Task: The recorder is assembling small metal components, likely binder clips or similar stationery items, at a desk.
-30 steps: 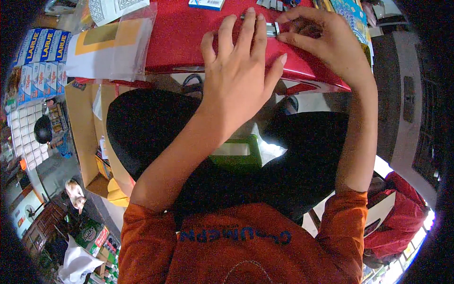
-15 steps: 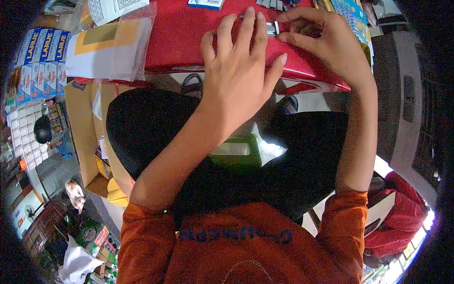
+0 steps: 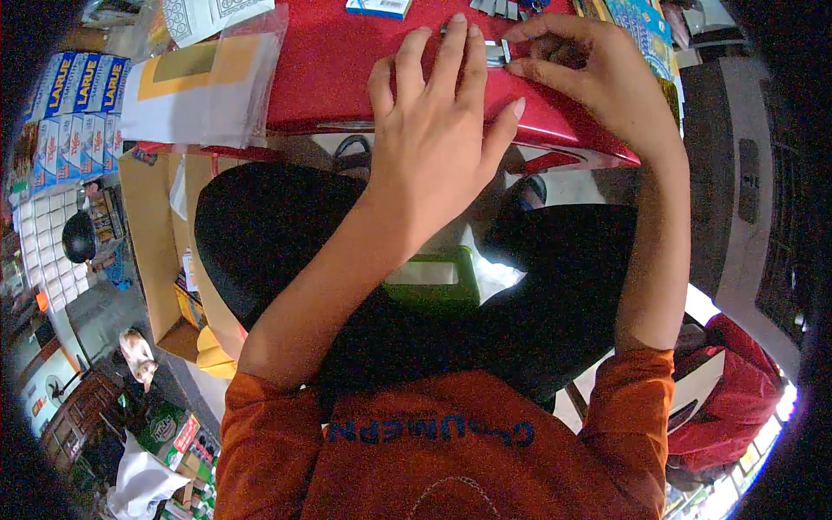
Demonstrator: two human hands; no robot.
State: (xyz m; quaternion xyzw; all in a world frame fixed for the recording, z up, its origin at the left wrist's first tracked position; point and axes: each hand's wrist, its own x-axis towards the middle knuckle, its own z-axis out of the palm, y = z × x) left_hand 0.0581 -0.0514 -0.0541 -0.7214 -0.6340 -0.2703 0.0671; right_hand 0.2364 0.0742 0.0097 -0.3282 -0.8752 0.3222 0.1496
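Observation:
My left hand [image 3: 431, 117] lies palm down on the red tabletop [image 3: 334, 78], fingers stretched and spread. Beside its fingers is a small silvery metal piece [image 3: 495, 55] with a pale crosspiece at its right end; part of it is hidden under my left fingers. My right hand [image 3: 589, 74] comes in from the right, thumb and forefinger bent round the crosspiece end, one at each side. Several grey metal strips [image 3: 496, 8] lie just beyond, and a small blue and white box [image 3: 379, 8] sits at the far edge of view.
A clear plastic bag with papers [image 3: 204, 91] overhangs the table's left side. Below it stands an open cardboard box [image 3: 147, 243]. Blue patterned packs [image 3: 640, 30] lie at the table's far right. A green container [image 3: 433, 277] is between my knees. A cat [image 3: 139, 355] lies on the floor at left.
The silvery metal piece has shifted slightly between my hands, and its visible part looks darker. Both hands have hardly moved.

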